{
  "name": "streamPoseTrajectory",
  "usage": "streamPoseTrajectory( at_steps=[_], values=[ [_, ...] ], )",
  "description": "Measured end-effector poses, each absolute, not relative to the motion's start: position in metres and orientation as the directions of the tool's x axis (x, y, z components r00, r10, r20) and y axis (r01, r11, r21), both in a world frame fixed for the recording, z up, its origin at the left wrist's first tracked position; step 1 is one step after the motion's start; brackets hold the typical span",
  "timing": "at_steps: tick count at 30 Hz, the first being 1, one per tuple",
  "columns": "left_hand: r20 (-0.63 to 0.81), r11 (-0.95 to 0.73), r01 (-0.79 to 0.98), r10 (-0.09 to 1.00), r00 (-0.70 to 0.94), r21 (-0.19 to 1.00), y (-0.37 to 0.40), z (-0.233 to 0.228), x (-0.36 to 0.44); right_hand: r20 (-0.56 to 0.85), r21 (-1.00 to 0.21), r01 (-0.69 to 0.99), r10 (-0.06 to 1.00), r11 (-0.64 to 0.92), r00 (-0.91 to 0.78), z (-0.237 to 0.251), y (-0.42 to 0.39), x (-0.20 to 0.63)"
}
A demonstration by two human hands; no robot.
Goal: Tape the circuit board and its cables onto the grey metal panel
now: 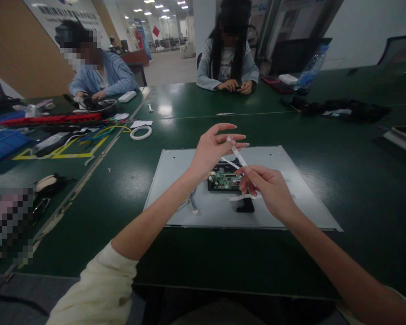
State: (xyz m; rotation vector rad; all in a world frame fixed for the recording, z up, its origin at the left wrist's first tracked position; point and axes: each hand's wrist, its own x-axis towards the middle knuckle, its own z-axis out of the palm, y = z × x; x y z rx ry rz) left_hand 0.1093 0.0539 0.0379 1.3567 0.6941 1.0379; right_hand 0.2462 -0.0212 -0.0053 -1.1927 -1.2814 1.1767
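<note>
Both of your hands are raised over the middle of the dark green tabletop [325,149], sharing one thin white flat ribbon cable [237,154]. Your left hand [211,151] pinches the cable's upper end between thumb and fingertips, the other fingers spread loosely. Your right hand [269,187] grips the same cable lower down with its fingertips closed on it. The strip runs slanted between the two hands, and its lower part trails down toward the small green circuit board [225,179] below.

That board sits in a black frame near the centre of a flat grey metal panel [176,180], which lies on the tabletop close to the near edge. A small black block [246,206] rests on the panel just below your right hand. A thin bundle of pale wires [192,204] lies on the panel under your left wrist.

Toward the left edge sits a white roll of tape [141,132]. At the far edge two seated people keep their own hands on the tabletop.
</note>
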Motion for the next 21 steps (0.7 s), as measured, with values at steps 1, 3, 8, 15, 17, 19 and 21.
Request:
streamPoseTrajectory(
  at_steps=[1, 3, 8, 15, 17, 19, 21],
  values=[
    [0.176, -0.109, -0.184, 0.9, 0.4, 0.977, 0.054, 0.038, 0.109, 0.046, -0.998, 0.033, 0.998, 0.047, -0.03, -0.006, -0.021, 0.247],
    [0.212, -0.152, -0.187, 0.907, 0.363, 0.97, 0.056, 0.04, 0.108, 0.053, -0.998, 0.034, 0.998, 0.054, -0.025, -0.006, -0.021, 0.247],
    [0.297, -0.256, -0.179, 0.919, 0.259, 0.95, 0.069, 0.045, 0.096, 0.062, -0.996, 0.068, 0.998, 0.064, -0.034, -0.004, -0.023, 0.246],
    [0.135, -0.133, -0.038, 0.876, 0.464, 0.99, 0.078, 0.054, 0.076, 0.087, -0.986, 0.137, 0.994, 0.095, -0.06, -0.004, -0.024, 0.245],
    [0.004, -0.061, 0.068, 0.768, 0.64, 0.996, 0.078, 0.051, 0.073, 0.09, -0.979, 0.177, 0.993, 0.102, -0.074, -0.006, -0.025, 0.246],
    [-0.105, -0.033, 0.166, 0.652, 0.751, 0.986, 0.079, 0.046, 0.072, 0.091, -0.971, 0.213, 0.992, 0.108, -0.09, -0.007, -0.026, 0.245],
    [-0.153, -0.036, 0.218, 0.601, 0.784, 0.975, 0.081, 0.042, 0.071, 0.091, -0.963, 0.243, 0.99, 0.114, -0.103, -0.006, -0.026, 0.245]
  ],
)
